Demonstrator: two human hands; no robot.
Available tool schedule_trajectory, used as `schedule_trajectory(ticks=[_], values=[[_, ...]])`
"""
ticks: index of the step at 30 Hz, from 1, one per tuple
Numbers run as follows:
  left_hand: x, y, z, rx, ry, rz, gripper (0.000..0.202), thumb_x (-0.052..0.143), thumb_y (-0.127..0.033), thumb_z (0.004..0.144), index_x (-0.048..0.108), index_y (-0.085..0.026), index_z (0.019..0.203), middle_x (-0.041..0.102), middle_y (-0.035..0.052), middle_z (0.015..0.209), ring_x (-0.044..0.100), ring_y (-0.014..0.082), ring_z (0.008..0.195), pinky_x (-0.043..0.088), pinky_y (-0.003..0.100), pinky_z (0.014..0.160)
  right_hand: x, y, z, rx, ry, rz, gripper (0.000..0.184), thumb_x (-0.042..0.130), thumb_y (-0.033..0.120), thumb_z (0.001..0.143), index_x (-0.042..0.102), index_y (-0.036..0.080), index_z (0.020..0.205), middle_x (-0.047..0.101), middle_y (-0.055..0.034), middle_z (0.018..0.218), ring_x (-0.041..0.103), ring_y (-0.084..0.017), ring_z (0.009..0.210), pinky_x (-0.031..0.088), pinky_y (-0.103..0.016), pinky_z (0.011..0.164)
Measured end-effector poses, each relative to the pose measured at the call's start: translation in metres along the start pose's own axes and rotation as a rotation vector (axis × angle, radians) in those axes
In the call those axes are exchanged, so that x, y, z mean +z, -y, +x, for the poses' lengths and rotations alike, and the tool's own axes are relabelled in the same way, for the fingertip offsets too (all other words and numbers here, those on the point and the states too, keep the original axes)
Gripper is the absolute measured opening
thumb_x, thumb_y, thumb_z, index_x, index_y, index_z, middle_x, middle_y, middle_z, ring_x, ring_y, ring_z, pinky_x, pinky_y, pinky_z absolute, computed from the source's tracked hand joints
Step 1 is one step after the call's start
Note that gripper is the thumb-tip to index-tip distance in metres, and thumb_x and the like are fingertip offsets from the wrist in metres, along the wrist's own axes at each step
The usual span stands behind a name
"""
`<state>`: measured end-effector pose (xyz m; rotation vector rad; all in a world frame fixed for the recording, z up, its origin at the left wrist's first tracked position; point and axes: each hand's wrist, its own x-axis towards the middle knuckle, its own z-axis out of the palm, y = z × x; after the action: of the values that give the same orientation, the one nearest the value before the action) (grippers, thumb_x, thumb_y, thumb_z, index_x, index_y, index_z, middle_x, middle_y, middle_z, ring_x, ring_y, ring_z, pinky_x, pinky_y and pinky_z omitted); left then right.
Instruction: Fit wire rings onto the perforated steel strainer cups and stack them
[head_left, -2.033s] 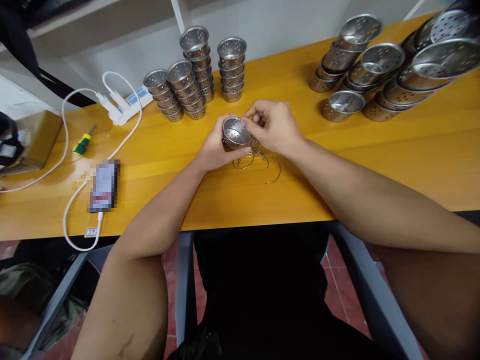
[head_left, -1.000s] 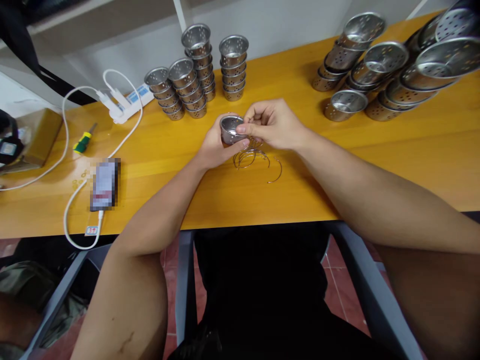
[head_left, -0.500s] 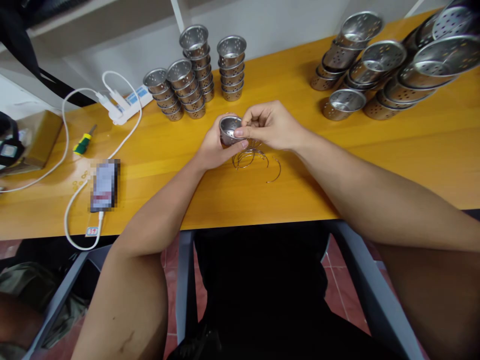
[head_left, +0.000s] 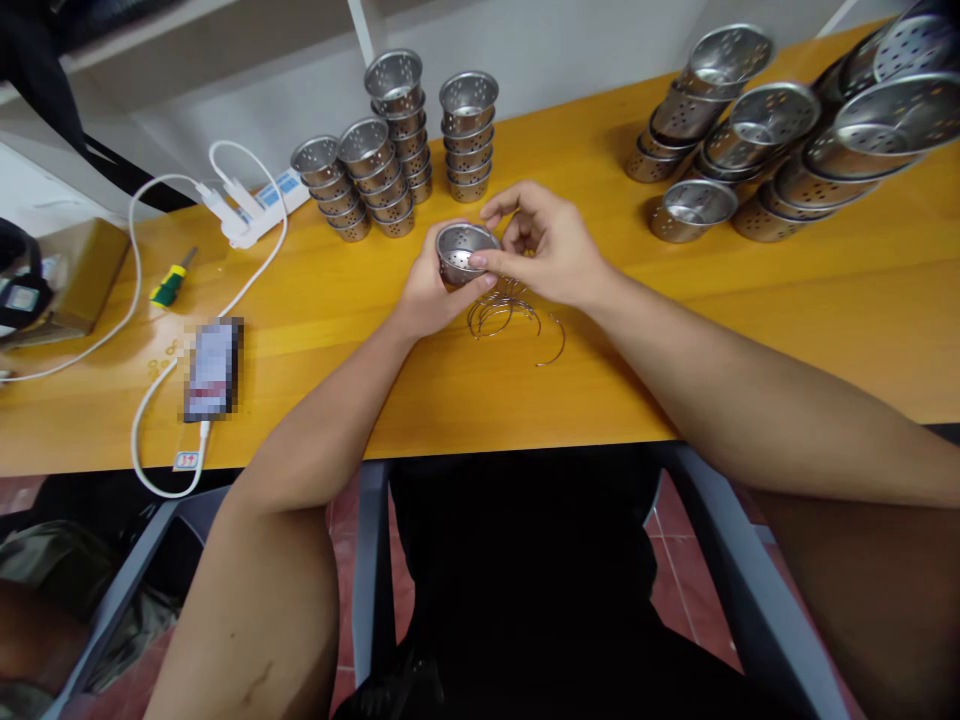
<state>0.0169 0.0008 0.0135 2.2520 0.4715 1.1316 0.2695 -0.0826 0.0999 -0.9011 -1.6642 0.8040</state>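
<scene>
Metal wire hoops point(head_left: 513, 302) lie loose on the yellow table point(head_left: 450, 410). Just past them, the left hand point(head_left: 431, 295) cradles a perforated cup point(head_left: 454, 264), mouth up; the right hand point(head_left: 551, 248) has its thumb at the rim, forefinger parted. Stacked cups point(head_left: 469, 150) stand behind.

Black clothing point(head_left: 517, 580) covers the person's front and lap, with a small detail point(head_left: 409, 688) low down too dim to make out. The left hand point(head_left: 435, 290) and right hand point(head_left: 553, 245) are bare. The left arm point(head_left: 315, 430), also bare, bears a small round spot point(head_left: 232, 635) and a thin crooked mark point(head_left: 259, 683).
</scene>
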Motion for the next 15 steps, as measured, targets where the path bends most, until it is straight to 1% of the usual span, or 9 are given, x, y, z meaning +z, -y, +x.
schedule_trajectory(ticks=[1,3,5,7,9,11,13,15], values=[[0.0,0.001,0.0,-0.023,-0.015,0.011,0.108,0.084,-0.097,0.109,0.039,-0.034,0.185,0.073,0.0136,0.171,0.079,0.0365,0.165,0.063,0.063,0.147,0.0,-0.002,-0.001,-0.02,-0.021,-0.047,0.091,0.114,0.105,0.08,0.085,0.033,0.127,0.081,-0.0086,0.125,0.076,-0.029,0.093,0.071,-0.044,0.078],[-0.001,0.003,0.001,-0.065,-0.054,0.029,0.109,0.084,-0.097,0.109,0.038,-0.034,0.185,0.074,0.0136,0.169,0.079,0.0365,0.164,0.065,0.063,0.145,-0.002,-0.004,-0.002,-0.053,-0.021,-0.128,0.086,0.107,0.107,0.087,0.088,0.035,0.129,0.082,-0.0114,0.135,0.08,-0.034,0.106,0.076,-0.05,0.09],[-0.003,0.004,0.002,-0.073,-0.095,0.017,0.106,0.089,-0.097,0.106,0.043,-0.037,0.18,0.076,0.0109,0.166,0.08,0.0335,0.156,0.07,0.061,0.14,-0.002,-0.003,-0.004,-0.084,0.005,-0.188,0.079,0.096,0.109,0.097,0.091,0.036,0.128,0.083,-0.013,0.141,0.082,-0.038,0.117,0.078,-0.056,0.102],[-0.004,0.005,0.003,-0.056,-0.116,-0.014,0.102,0.093,-0.097,0.103,0.047,-0.04,0.175,0.077,0.0088,0.164,0.081,0.0313,0.148,0.075,0.062,0.134,-0.002,-0.001,-0.006,-0.113,0.033,-0.239,0.075,0.084,0.11,0.107,0.094,0.038,0.126,0.084,-0.0137,0.145,0.081,-0.041,0.129,0.077,-0.062,0.115],[-0.004,0.005,0.003,-0.05,-0.101,-0.029,0.104,0.092,-0.098,0.102,0.046,-0.04,0.175,0.077,0.009,0.164,0.081,0.0315,0.145,0.076,0.064,0.131,-0.001,0.0,-0.008,-0.134,0.077,-0.284,0.074,0.078,0.108,0.112,0.096,0.038,0.128,0.083,-0.0147,0.15,0.079,-0.044,0.143,0.073,-0.067,0.126],[-0.004,0.005,0.002,-0.066,-0.067,-0.036,0.107,0.092,-0.097,0.103,0.042,-0.041,0.179,0.076,0.0085,0.166,0.079,0.0313,0.146,0.075,0.065,0.132,0.001,0.001,-0.01,-0.149,0.128,-0.309,0.073,0.079,0.104,0.114,0.097,0.036,0.131,0.081,-0.0162,0.157,0.076,-0.047,0.153,0.068,-0.072,0.135],[-0.004,0.004,0.002,-0.075,-0.052,-0.063,0.106,0.093,-0.096,0.103,0.039,-0.046,0.179,0.076,0.0068,0.166,0.078,0.0303,0.145,0.075,0.063,0.131,0.003,0.0,-0.012,-0.151,0.166,-0.32,0.07,0.084,0.1,0.114,0.097,0.035,0.136,0.078,-0.0173,0.163,0.073,-0.049,0.159,0.062,-0.076,0.141],[-0.003,0.003,0.002,-0.061,-0.058,-0.079,0.105,0.091,-0.096,0.105,0.037,-0.045,0.18,0.074,0.0074,0.166,0.079,0.0317,0.146,0.075,0.066,0.131,0.004,0.0,-0.013,-0.136,0.176,-0.335,0.068,0.088,0.096,0.113,0.095,0.035,0.143,0.076,-0.0175,0.166,0.071,-0.051,0.163,0.058,-0.078,0.145]])
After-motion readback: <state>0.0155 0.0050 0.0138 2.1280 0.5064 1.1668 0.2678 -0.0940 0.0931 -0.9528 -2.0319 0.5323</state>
